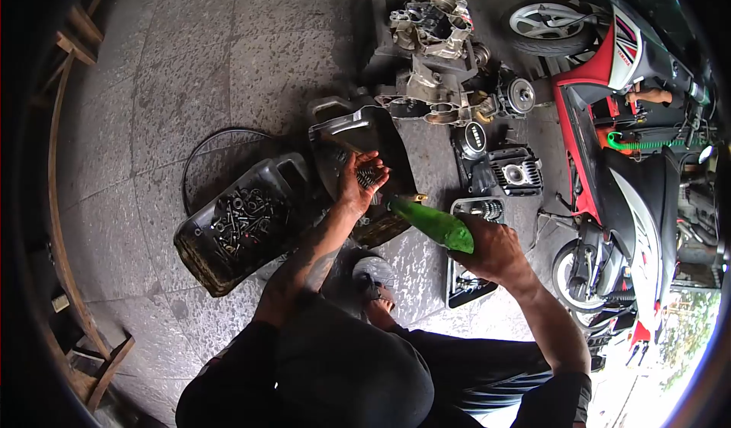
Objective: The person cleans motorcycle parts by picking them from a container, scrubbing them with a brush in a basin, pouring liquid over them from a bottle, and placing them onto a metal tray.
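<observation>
My left hand is turned palm up with its fingers curled round a small ribbed metal part, which looks like a coil spring. Below it lies a cut-open black jerrycan, used as a tray. My right hand grips a green bottle by its base end. The bottle's narrow end points left towards my left hand, just over the jerrycan's near edge. Whether liquid is coming out of it I cannot tell.
Left, a second cut jerrycan holds many bolts. A tray of parts lies partly behind my right hand. Engine cases, a Yamaha cover and a finned cylinder part sit beyond. A red and white motorcycle stands right.
</observation>
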Action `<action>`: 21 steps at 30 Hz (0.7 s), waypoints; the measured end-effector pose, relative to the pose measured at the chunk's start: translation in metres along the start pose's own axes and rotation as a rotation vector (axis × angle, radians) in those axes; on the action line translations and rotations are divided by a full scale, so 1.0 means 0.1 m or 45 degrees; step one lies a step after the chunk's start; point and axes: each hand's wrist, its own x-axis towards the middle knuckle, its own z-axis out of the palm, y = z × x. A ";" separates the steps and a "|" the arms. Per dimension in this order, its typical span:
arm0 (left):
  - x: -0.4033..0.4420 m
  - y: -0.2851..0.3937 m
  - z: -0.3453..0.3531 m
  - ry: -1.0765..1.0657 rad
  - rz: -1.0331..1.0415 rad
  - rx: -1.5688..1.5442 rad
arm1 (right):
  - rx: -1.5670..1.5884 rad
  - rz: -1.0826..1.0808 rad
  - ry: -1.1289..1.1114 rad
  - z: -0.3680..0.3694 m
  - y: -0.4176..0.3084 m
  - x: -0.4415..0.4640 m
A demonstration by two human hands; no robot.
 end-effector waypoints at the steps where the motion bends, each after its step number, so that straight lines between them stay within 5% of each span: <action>1: 0.01 0.00 -0.01 -0.011 -0.001 0.007 | 0.000 -0.010 -0.004 -0.05 -0.05 0.00; 17: -0.08 -0.10 0.17 0.151 -0.082 0.143 | -0.095 0.052 -0.008 -0.21 -0.03 -0.09; 21: -0.04 0.02 -0.01 -0.090 -0.196 0.115 | -0.089 0.017 0.001 -0.21 -0.02 -0.11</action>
